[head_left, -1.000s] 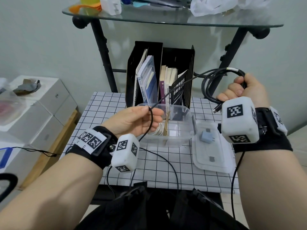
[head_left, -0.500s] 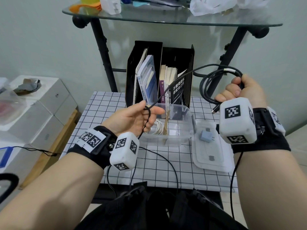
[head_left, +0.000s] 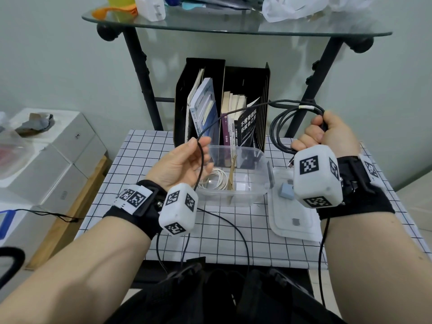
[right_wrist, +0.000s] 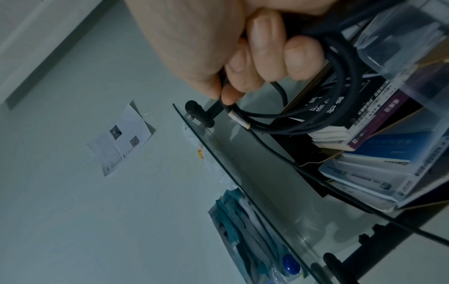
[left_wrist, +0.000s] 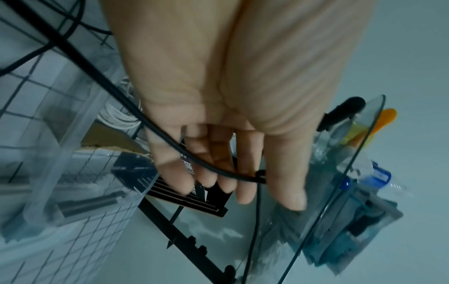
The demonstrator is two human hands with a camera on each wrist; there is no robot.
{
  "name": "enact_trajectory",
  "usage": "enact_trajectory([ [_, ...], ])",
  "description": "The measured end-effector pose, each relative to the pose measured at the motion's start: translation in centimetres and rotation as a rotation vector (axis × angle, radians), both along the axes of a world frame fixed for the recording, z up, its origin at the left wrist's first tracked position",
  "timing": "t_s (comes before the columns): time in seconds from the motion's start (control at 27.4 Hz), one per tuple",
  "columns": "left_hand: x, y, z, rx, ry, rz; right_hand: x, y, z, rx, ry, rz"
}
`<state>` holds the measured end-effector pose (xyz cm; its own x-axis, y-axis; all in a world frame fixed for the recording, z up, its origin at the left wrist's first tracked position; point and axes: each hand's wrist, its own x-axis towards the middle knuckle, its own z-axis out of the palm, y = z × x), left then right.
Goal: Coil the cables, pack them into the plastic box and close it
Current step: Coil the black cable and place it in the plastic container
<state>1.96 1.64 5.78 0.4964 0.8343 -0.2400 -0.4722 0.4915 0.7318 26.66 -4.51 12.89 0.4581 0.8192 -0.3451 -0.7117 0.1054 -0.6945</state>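
My right hand [head_left: 327, 134] [right_wrist: 255, 57] is raised at the right and grips several loops of a black cable [head_left: 280, 127] [right_wrist: 340, 107]. From the coil the cable's free length runs left to my left hand [head_left: 187, 160] [left_wrist: 218, 163]. That hand is palm up with nearly straight fingers; the cable lies across them, passes between thumb and index finger, then hangs over the table's front edge. Below stands the clear plastic box [head_left: 264, 160], uncovered, holding a coiled white cable [head_left: 216, 181] [left_wrist: 116, 115] and a cardboard divider [head_left: 231, 178]. Its lid [head_left: 292, 228] lies to the right.
A small blue-grey adapter [head_left: 286, 190] sits on the lid. Behind the box a black file holder [head_left: 201, 73] with books stands on the checked table [head_left: 233, 242]. A glass shelf [head_left: 233, 26] on black legs hangs overhead. White boxes [head_left: 46, 160] lie at the left.
My left hand has uncurled from round the cable and lifted a little, letting the cable lie over its fingers. My right hand with the coil has drifted slightly left.
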Motion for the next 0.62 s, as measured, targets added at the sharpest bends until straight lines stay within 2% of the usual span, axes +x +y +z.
enact_trajectory([
  [0.11, -0.1, 0.0, 0.2, 0.033, 0.108, -0.041, 0.0, -0.1, -0.1, -0.004, 0.005, 0.003],
  [0.33, 0.4, -0.2, -0.2, 0.220, 0.208, -0.138, -0.1, 0.2, -0.2, -0.003, -0.002, 0.015],
  [0.51, 1.0, -0.3, 0.9, 0.252, 0.147, -0.042, -0.3, 0.5, -1.2, -0.085, -0.060, 0.054],
  [0.62, 1.7, -0.7, 2.0, 0.414, 0.377, -0.043, -2.0, 0.7, -1.5, -0.160, -0.174, 0.138],
])
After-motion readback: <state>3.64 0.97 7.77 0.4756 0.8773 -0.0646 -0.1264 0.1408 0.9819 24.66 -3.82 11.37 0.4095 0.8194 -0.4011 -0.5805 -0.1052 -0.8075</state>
